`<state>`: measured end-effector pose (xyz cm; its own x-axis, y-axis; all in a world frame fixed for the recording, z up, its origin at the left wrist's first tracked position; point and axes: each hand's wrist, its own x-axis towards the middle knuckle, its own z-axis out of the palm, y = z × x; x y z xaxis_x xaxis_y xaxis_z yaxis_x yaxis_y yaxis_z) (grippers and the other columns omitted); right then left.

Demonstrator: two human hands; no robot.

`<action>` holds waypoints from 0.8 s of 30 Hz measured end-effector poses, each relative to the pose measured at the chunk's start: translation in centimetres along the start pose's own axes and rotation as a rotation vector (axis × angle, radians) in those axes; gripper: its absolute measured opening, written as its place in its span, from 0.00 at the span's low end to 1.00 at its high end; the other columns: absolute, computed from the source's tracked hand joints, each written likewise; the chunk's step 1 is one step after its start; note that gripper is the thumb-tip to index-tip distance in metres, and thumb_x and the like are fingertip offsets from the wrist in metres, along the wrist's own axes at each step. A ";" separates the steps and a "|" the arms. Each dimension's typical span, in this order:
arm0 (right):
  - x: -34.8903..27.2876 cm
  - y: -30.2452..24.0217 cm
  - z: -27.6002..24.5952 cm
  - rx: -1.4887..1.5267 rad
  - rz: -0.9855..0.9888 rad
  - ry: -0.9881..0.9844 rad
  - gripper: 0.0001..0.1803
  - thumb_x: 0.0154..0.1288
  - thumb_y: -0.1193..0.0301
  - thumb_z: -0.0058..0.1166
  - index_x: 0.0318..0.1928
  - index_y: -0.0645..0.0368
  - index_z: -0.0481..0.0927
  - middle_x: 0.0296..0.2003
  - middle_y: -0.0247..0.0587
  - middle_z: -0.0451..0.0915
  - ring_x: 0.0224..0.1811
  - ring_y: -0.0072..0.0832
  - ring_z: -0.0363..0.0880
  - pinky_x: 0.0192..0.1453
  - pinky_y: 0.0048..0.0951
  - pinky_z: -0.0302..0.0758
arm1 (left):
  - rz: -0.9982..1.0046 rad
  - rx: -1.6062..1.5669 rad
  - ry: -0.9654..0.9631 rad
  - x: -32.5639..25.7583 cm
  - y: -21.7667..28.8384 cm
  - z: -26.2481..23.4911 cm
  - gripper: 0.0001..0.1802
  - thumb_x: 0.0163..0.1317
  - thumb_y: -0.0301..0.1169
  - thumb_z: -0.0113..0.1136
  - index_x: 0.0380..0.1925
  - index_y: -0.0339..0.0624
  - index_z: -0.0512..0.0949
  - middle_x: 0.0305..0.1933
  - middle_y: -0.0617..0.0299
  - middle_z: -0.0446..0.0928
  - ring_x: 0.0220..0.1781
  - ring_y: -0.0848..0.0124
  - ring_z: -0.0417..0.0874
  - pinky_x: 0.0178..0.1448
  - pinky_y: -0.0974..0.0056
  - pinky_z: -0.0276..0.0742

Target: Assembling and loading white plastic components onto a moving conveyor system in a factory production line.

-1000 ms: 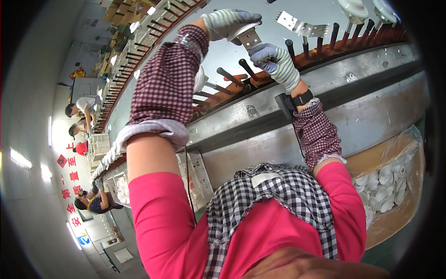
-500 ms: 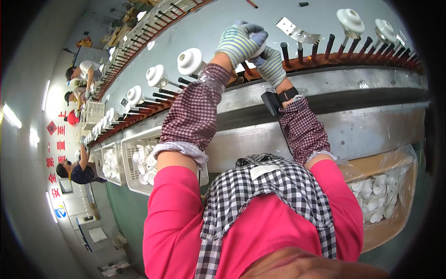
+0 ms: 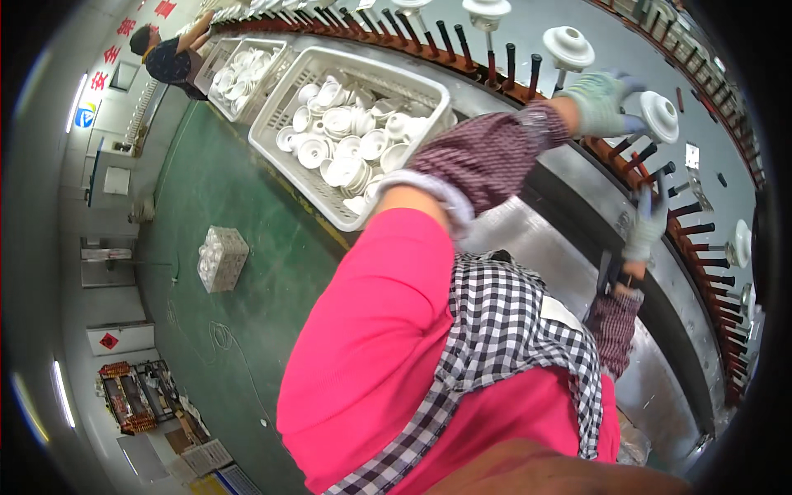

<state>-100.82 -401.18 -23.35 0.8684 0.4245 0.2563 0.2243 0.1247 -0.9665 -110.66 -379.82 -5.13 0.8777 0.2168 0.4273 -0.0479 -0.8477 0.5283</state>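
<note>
My left hand (image 3: 606,103), in a striped knit glove with blue-grey fingertips, is at the rack. Its thumb and fingers are apart beside the rim of a white stepped ceramic disc piece (image 3: 660,117); whether they touch it is unclear. That piece sits tilted above the row of rods with black sleeves. My right hand (image 3: 648,223), also gloved, is lower along the row, close to a black-sleeved rod (image 3: 657,173). Motion blurs its fingers. Another white ceramic piece (image 3: 568,48) stands on the rack left of my left hand.
A white crate (image 3: 272,124) full of ceramic pieces is beside my left arm, with a second crate (image 3: 216,103) beyond. A small filled basket (image 3: 227,268) is on the green floor (image 3: 280,297). A metal ledge (image 3: 528,223) runs under the rack. One person (image 3: 173,62) works farther along.
The view has swung left, bringing the crates and floor in. My hands, together round a white piece before, are now apart; my right hand has moved off along the rods.
</note>
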 end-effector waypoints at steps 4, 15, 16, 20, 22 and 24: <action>-6.6 2.5 -6.2 -0.425 0.312 -0.082 0.22 0.67 0.69 0.51 0.59 0.64 0.71 0.52 0.43 0.77 0.40 0.20 0.76 0.42 0.20 0.74 | -0.297 0.079 -0.058 -7.4 -10.7 -7.1 0.34 0.51 0.48 0.64 0.54 0.36 0.73 0.50 0.48 0.78 0.50 0.58 0.80 0.56 0.60 0.74; -11.5 0.8 -7.8 -0.731 0.296 -0.291 0.19 0.56 0.74 0.56 0.50 0.59 0.77 0.47 0.47 0.80 0.49 0.38 0.79 0.50 0.35 0.76 | -0.995 0.753 -0.424 -32.9 -38.2 -21.9 0.21 0.51 0.39 0.57 0.43 0.38 0.79 0.45 0.44 0.79 0.48 0.51 0.78 0.54 0.53 0.71; -10.8 -0.3 -7.1 -0.747 0.355 -0.291 0.16 0.58 0.71 0.55 0.49 0.59 0.78 0.44 0.47 0.80 0.45 0.39 0.80 0.49 0.35 0.76 | -1.085 0.704 -0.391 -33.2 -38.3 -21.0 0.21 0.51 0.38 0.58 0.43 0.37 0.79 0.44 0.44 0.80 0.47 0.51 0.79 0.53 0.53 0.71; -8.4 -2.4 -6.0 -0.713 0.348 -0.380 0.15 0.61 0.65 0.54 0.46 0.58 0.80 0.42 0.51 0.81 0.45 0.44 0.80 0.49 0.37 0.76 | -1.318 0.531 -0.165 -32.0 -35.3 -18.9 0.20 0.48 0.34 0.60 0.40 0.32 0.78 0.40 0.46 0.81 0.41 0.52 0.81 0.47 0.53 0.73; -7.5 -2.7 -5.6 -0.712 0.323 -0.476 0.15 0.60 0.65 0.55 0.45 0.57 0.80 0.41 0.51 0.81 0.45 0.44 0.80 0.50 0.37 0.75 | -1.194 0.601 -0.172 -28.7 -32.0 -19.2 0.18 0.53 0.32 0.57 0.41 0.31 0.77 0.40 0.44 0.81 0.41 0.53 0.81 0.47 0.55 0.73; -6.4 -3.5 -4.9 -0.704 0.264 -0.477 0.15 0.60 0.63 0.55 0.45 0.57 0.81 0.41 0.50 0.81 0.45 0.44 0.80 0.51 0.37 0.75 | -0.987 0.486 0.082 -24.1 -27.0 -19.4 0.21 0.58 0.39 0.53 0.42 0.32 0.77 0.44 0.41 0.80 0.44 0.51 0.81 0.48 0.56 0.74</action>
<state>-104.97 -408.75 -21.65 0.6891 0.7090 -0.1499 0.3987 -0.5437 -0.7386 -139.77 -352.74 -15.48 0.3920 0.9194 0.0329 0.8650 -0.3805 0.3272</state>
